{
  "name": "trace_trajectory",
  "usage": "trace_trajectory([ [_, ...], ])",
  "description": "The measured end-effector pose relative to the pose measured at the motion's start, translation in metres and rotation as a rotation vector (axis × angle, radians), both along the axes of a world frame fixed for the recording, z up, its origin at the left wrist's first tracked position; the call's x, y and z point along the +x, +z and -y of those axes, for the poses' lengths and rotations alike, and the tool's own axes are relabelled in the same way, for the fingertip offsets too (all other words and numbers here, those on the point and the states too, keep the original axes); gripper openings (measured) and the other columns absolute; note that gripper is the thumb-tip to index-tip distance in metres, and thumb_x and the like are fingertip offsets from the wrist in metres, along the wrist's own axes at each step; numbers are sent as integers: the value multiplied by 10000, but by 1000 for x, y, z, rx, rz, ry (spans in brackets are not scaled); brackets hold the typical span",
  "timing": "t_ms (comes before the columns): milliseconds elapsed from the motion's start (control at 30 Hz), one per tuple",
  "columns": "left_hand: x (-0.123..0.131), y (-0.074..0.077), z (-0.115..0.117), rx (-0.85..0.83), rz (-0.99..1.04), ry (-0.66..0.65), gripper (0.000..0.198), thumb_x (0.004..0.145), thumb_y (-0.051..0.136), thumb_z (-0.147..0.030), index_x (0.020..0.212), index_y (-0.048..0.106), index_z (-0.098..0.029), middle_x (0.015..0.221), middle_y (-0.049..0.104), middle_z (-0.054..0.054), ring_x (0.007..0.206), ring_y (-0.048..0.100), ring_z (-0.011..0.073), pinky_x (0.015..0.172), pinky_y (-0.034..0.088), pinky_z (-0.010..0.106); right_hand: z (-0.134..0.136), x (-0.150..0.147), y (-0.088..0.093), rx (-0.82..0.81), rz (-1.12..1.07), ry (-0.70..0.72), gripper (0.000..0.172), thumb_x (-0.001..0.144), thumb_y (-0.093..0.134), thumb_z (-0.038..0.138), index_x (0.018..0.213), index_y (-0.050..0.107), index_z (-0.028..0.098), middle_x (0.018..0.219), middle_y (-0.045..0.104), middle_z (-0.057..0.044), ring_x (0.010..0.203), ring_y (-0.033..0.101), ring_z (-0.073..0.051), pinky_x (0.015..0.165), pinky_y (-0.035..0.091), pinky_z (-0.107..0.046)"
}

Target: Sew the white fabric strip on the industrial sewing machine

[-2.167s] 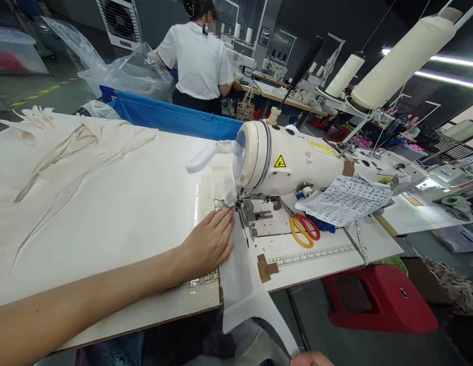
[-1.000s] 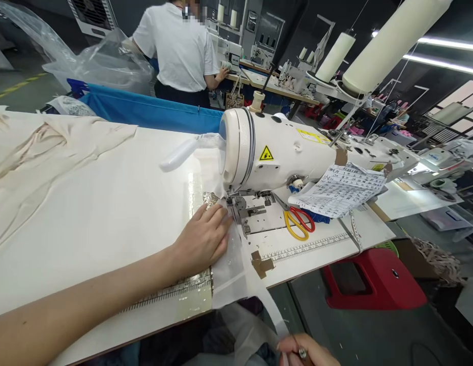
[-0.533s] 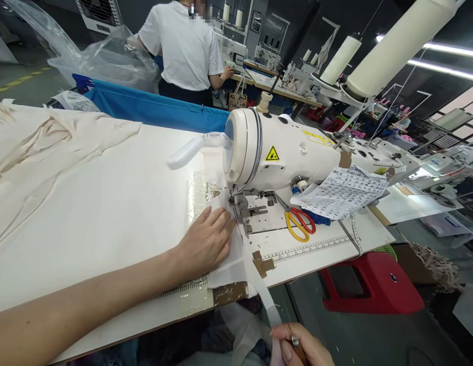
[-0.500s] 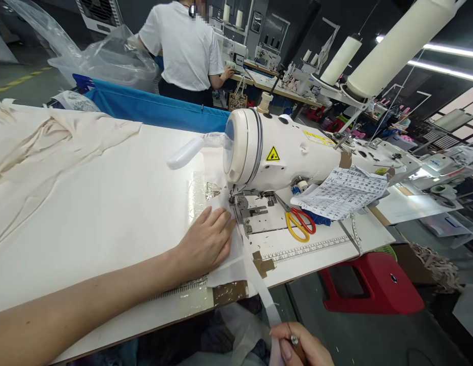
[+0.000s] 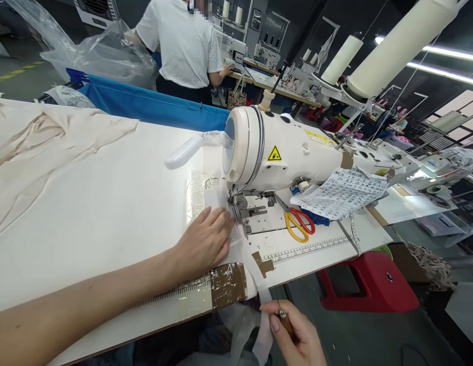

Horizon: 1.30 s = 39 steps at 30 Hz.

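Observation:
My left hand (image 5: 208,236) lies with its fingers flat on a translucent white piece of fabric (image 5: 217,198), just left of the presser foot (image 5: 233,199) of a white sewing machine (image 5: 282,147). From there a narrow white strip (image 5: 262,293) runs down over the table's front edge. Below the edge, my right hand (image 5: 295,333) is closed around a brown-handled awl (image 5: 285,320), its thumb and fingers also at the strip. Most of the awl's shaft is hard to make out.
Scissors (image 5: 297,223) with red and yellow handles lie right of the needle area, beside a handwritten sheet (image 5: 341,190). Cream fabric (image 5: 49,137) is heaped at the table's left. A red stool (image 5: 374,282) stands at the right. A person (image 5: 183,46) works beyond a blue cloth bin (image 5: 152,104).
The white fabric under my left hand has moved up past the presser foot, baring brown tape near the table edge. My right hand has moved up and slightly left with the strip.

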<state>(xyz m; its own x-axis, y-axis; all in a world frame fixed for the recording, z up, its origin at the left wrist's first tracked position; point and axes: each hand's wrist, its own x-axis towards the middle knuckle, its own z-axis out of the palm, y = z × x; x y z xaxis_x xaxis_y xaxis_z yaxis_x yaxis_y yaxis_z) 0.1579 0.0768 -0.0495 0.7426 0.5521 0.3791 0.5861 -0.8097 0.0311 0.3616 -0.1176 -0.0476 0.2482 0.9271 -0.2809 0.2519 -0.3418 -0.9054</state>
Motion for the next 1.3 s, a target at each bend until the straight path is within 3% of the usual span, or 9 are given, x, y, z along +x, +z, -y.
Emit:
trace_trajectory([
  [233,0,1,0,17,17,-5,429,999,344,-234,1243,635,-34,1222,615,178,1186,523,331,1040,425,512,-17,7,-4,103,48,163,381,992,526,536,1039,722,213,625,326,40,564,312,-124,541,251,-244],
  [467,0,0,0,4,18,-1,434,1002,347,-240,1261,624,-30,1238,602,186,1208,506,338,1048,428,510,-36,4,-7,244,147,184,307,1013,523,446,1085,718,220,638,468,29,544,407,-115,513,329,-208],
  [633,1,1,-1,25,56,-2,384,982,395,-217,1205,646,-32,1178,608,170,1183,495,321,1047,422,471,-45,-1,1,258,205,224,329,1028,493,405,1172,701,194,804,651,-35,667,590,-139,619,475,-193],
  [767,5,6,-3,69,-6,41,328,960,444,-197,1132,671,-34,1001,611,141,959,521,288,876,469,430,-50,-3,7,228,198,205,355,1023,493,421,1188,698,183,905,677,-68,781,630,-167,732,527,-224],
  [867,7,10,-6,122,-80,62,304,964,444,-147,1115,678,-26,953,611,130,865,506,263,763,456,393,-48,-8,5,127,66,147,412,994,534,504,1183,700,178,816,636,-44,680,588,-154,627,523,-229],
  [933,7,12,-8,133,-101,67,292,947,443,-87,1098,684,-25,979,619,133,875,508,257,759,449,382,-43,-16,0,27,-155,76,472,936,611,582,1165,696,178,742,594,-9,594,560,-137,555,514,-232],
  [1100,1,7,-9,76,-58,51,309,936,448,-85,1148,666,-27,1047,612,148,978,512,277,822,443,394,-25,-45,-8,-161,-717,-151,637,756,820,616,1134,642,134,660,663,-9,521,677,-180,562,546,-276],
  [1200,-3,3,-7,53,-27,30,360,957,447,-156,1230,634,-15,1087,601,159,1040,505,293,856,441,407,-18,-54,-6,-179,-774,-236,671,679,880,616,1073,643,127,656,695,-28,500,688,-196,535,542,-275],
  [1300,-4,3,-7,42,-38,24,383,950,456,-162,1266,619,-17,1133,603,165,1079,505,299,873,445,410,-15,-54,-4,-110,-657,-278,655,690,850,663,1028,670,132,651,693,-25,487,671,-173,535,535,-262],
])
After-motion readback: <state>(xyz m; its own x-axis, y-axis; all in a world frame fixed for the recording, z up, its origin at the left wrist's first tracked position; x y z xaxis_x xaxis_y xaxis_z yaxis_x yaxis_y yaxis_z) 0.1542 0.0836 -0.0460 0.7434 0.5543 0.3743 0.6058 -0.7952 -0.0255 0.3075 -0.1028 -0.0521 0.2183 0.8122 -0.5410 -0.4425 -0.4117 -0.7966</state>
